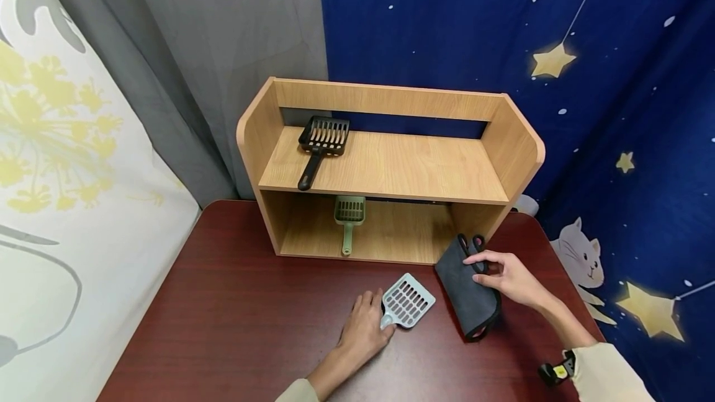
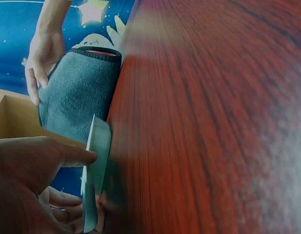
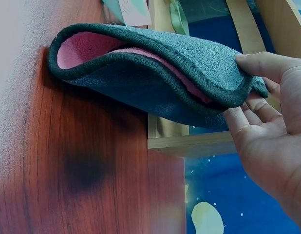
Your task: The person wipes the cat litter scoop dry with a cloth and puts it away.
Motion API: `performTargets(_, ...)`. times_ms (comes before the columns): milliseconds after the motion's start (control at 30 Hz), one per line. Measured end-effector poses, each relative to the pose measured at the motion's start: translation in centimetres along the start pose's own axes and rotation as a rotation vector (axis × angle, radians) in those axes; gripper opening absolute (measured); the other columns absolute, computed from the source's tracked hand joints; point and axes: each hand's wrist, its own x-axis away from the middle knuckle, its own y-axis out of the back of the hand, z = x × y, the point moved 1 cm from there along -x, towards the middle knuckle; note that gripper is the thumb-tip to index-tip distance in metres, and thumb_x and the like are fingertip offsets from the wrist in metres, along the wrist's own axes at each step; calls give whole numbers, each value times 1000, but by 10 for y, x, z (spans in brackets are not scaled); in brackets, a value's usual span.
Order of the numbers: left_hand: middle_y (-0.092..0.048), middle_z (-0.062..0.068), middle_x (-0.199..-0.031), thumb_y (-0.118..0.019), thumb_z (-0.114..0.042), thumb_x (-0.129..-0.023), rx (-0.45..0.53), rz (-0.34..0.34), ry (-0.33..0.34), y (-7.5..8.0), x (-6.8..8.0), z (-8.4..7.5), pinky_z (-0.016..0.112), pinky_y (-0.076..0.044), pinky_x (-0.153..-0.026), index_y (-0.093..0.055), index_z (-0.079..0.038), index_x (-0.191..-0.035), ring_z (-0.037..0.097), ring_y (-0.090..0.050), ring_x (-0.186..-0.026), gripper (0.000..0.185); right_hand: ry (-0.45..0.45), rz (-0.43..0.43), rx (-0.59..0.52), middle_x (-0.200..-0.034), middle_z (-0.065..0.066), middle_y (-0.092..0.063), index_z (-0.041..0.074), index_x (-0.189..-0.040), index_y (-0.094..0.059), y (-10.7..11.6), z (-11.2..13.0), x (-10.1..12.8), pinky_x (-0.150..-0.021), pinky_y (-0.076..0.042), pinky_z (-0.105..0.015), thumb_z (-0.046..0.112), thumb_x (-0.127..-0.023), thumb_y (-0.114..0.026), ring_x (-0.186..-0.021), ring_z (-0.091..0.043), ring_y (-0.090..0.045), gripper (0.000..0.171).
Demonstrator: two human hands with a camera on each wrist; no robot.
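Note:
My left hand point(image 1: 365, 326) grips a pale grey-blue litter scoop point(image 1: 409, 300) at its handle end, low over the red-brown table. In the left wrist view the scoop point(image 2: 100, 151) stands edge-on between the thumb and fingers. To its right, my right hand point(image 1: 511, 276) pinches a folded dark grey cloth point(image 1: 466, 290) by its upper edge, in front of the shelf. Seen from the right wrist, the cloth point(image 3: 204, 58) has black edging and a pink inner side, and the thumb lies on top with fingers beneath.
A two-tier wooden shelf point(image 1: 391, 194) stands at the back of the table point(image 1: 251, 321). On its upper tier lies a black slotted scoop point(image 1: 324, 136); a green litter scoop point(image 1: 349, 211) is on the lower tier. Curtains point(image 1: 424, 30) hang behind.

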Motion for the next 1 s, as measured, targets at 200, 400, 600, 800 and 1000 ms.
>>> performTargets(200,-66,13,-105,-92,-19,-78,33,-28,-25,4,2,8,43,-57,-88,-69,5,-122,28,-65,-99,55,-19,-3,7,-119,-24,-67,2,-127,-73,-1,0,1,-73,-60,-28,2,-94,-77,-85,-14,-70,32)
performTargets(400,-73,9,-98,-92,-12,-80,76,-27,-44,7,3,15,39,-58,-70,-75,-2,-106,27,-73,-85,33,-64,0,-37,-123,-28,-65,-1,-128,-71,-1,-2,2,-73,-60,-29,1,-95,-76,-86,-14,-72,34)
performTargets(600,-76,8,-101,-90,-13,-83,117,-3,-58,9,3,22,38,-58,-66,-77,-4,-108,28,-75,-85,30,-67,-2,-25,-127,-28,-64,0,-129,-71,3,-4,4,-72,-58,-26,0,-95,-76,-85,-12,-69,35)
performTargets(800,-76,7,-98,-88,-15,-85,127,-6,-80,17,3,29,38,-57,-64,-77,-5,-107,26,-74,-82,27,-32,18,63,-107,-14,-68,5,-127,-75,8,-1,4,-65,-50,-23,1,-95,-75,-72,-3,-57,32)
performTargets(1000,-76,5,-97,-86,-15,-87,122,-5,-109,32,1,34,40,-57,-64,-78,-6,-108,24,-74,-81,24,14,-12,163,-92,-2,-64,8,-120,-78,11,4,2,-57,-42,-24,-1,-95,-74,-59,0,-40,27)
